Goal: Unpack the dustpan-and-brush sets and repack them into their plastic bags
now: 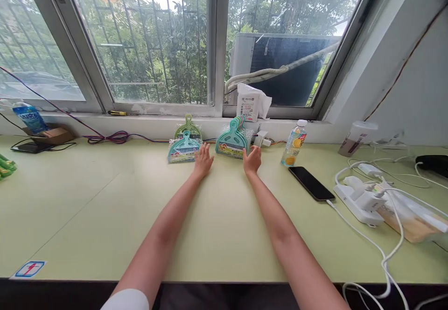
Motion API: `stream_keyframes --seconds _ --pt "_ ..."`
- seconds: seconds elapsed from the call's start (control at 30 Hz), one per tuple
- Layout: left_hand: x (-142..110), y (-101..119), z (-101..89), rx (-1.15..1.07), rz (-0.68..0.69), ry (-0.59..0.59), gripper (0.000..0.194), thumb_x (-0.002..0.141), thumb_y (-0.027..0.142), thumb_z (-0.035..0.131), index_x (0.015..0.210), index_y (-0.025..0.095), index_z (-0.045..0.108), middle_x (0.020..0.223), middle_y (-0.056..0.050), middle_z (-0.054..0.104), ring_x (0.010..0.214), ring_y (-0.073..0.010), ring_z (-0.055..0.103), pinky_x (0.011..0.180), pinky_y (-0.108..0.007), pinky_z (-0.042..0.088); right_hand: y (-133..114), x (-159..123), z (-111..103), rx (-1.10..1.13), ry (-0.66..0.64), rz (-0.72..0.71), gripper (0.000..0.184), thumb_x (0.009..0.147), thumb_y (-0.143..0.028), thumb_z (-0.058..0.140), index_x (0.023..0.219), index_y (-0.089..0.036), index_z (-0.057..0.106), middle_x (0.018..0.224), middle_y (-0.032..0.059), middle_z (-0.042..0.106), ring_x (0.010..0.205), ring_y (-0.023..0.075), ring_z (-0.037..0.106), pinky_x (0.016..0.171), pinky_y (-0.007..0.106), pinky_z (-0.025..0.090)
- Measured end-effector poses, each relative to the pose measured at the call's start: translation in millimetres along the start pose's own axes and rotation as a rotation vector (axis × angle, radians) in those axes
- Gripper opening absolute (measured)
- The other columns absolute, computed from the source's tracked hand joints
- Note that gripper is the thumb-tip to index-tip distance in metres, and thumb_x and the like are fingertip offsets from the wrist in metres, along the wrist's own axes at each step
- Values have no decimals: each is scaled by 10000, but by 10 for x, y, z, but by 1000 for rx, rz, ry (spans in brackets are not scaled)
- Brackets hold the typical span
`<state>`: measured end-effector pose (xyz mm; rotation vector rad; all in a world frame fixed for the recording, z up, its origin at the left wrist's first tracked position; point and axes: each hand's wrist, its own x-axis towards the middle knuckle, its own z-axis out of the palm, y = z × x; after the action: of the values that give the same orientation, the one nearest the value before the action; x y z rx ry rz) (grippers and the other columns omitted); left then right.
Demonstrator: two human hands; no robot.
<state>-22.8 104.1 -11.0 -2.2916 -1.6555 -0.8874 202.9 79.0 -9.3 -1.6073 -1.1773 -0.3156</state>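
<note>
Two groups of mini dustpan-and-brush sets in clear wrap stand upright at the back of the table. On the left, a teal set [185,147] stands in front of a green set [188,124]. On the right, several sets form a stack [232,138], the front one teal. My left hand [203,159] is at the right edge of the left teal set, fingers stretched out and apart; whether it touches the wrap is hard to tell. My right hand [252,159] grips the right edge of the stack, thumb in front and fingers curled at the side.
A tissue pack [249,105] stands behind the stack. To the right are a drink bottle [294,143], a phone [311,183], a power strip [360,202] with white cables and a lidded cup [356,138]. At left lie a cable coil [117,137] and a blue bottle [31,117].
</note>
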Motion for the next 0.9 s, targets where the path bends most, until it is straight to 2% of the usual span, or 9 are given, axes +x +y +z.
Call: stream_keyframes --seconds 0.1,0.17,0.33,0.43,0.5,0.57,0.73,0.8,0.9 --pt "-56 -519 -195 108 -148 -21 624 920 331 367 1495 118 249 1575 -157 164 1469 -304 39 1151 -573 -10 -56 -78 -71 -19 -34 -120 271 932 -377 391 1083 -172 483 1056 148 555 1010 268 520 789 367 449" --pt "-122 -839 -338 112 -210 -168 596 928 385 348 1482 169 302 1565 -147 209 1452 -344 129 1123 -628 57 -118 -160 -145 -22 -115 -250 231 938 -322 373 1062 -180 506 1044 135 564 992 257 519 807 361 433" --pt "-396 -1139 -668 124 -71 -370 501 941 442 324 1409 296 431 1541 -53 308 1393 -313 304 1110 -641 93 -353 -494 -451 17 -386 -454 227 940 -278 368 1001 -204 573 1031 98 610 1001 234 523 878 356 385" --pt "-680 -968 -838 79 -18 -416 492 936 452 349 1395 309 455 1532 -34 328 1384 -307 325 1120 -613 126 -496 -795 -636 44 -552 -229 274 934 -345 388 1046 -209 598 1098 99 629 1076 245 522 901 369 381" --pt "-934 -756 -941 13 -4 -413 476 936 434 353 1384 325 469 1524 -22 342 1388 -299 323 1128 -601 119 -571 -1003 -722 71 -676 2 319 929 -383 386 1089 -216 605 1165 97 632 1150 251 516 938 384 378" --pt "-1217 -495 -1035 -53 24 -389 443 920 406 403 1349 365 505 1501 -6 383 1384 -285 332 1139 -587 91 -624 -1163 -782 143 -776 104 349 914 -420 410 1145 -231 591 1240 91 615 1226 248 494 1002 395 349" --pt "-1731 127 -1191 -286 98 -390 441 923 438 405 1357 402 472 1504 1 380 1412 -246 282 1152 -558 -35 -610 -1205 -884 374 -799 344 529 814 -375 567 1312 -253 438 1130 81 671 1059 229 623 917 381 447" --pt "-1726 265 -1197 -364 -20 -258 487 930 444 393 1410 360 393 1546 -30 296 1443 -245 205 1146 -560 -66 -546 -1132 -906 466 -764 414 579 761 -277 598 1313 -249 428 1070 71 683 970 212 653 849 353 490" --pt "-1474 337 -1127 -463 -337 74 556 924 446 416 1441 281 294 1573 -79 190 1464 -239 119 1166 -528 -28 -421 -999 -912 531 -645 472 513 735 -219 571 1243 -217 504 1042 92 679 930 203 660 804 327 514"
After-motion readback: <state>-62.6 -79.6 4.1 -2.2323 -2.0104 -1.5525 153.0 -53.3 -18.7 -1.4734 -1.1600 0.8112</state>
